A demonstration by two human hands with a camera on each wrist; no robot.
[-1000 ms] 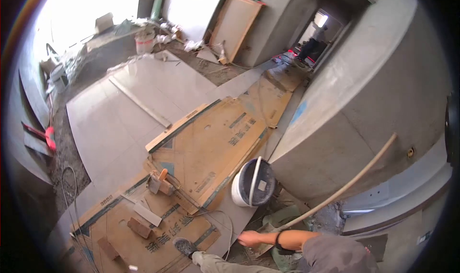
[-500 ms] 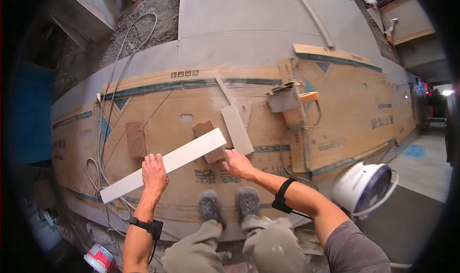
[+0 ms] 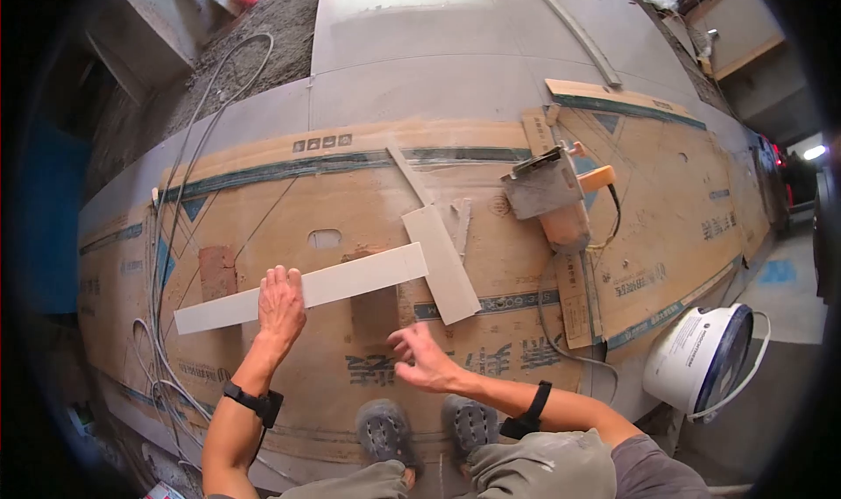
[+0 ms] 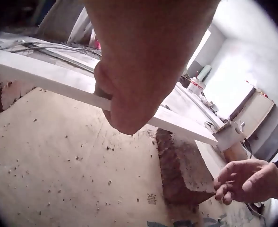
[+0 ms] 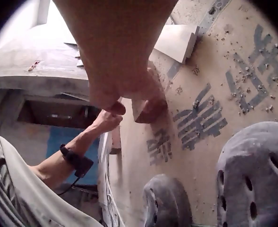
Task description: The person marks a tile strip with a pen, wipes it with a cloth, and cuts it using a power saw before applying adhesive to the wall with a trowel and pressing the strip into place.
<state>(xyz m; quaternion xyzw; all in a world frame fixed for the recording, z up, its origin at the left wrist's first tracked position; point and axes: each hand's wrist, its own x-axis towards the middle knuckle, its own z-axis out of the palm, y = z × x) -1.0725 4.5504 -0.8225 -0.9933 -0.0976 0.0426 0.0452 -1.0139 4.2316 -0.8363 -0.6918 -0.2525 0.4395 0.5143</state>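
Observation:
A long pale tile strip [image 3: 350, 282] lies slantwise over two reddish-brown bricks, the left brick [image 3: 217, 271] and the right brick [image 3: 375, 313]. My left hand [image 3: 282, 304] grips the strip left of its middle, fingers over the top and thumb by the near edge. My right hand [image 3: 425, 360] hovers near the right brick with loosely bent fingers and holds nothing. In the left wrist view, the right hand [image 4: 250, 182] appears beside the end of that brick [image 4: 183, 168]. A wider tile offcut [image 3: 442, 267] lies just beyond the strip's right end.
Printed cardboard [image 3: 473, 192] covers the floor. A handheld power saw [image 3: 552, 201] with an orange handle and cord sits to the right. A white bucket [image 3: 701, 359] stands farther right. Loose cables [image 3: 162, 236] run along the left. My shoes [image 3: 385, 429] are at the near edge.
The view has swung down from the room to the floor. In the last half second the strip levelled and settled over both bricks; my right hand drew back from its right end towards me.

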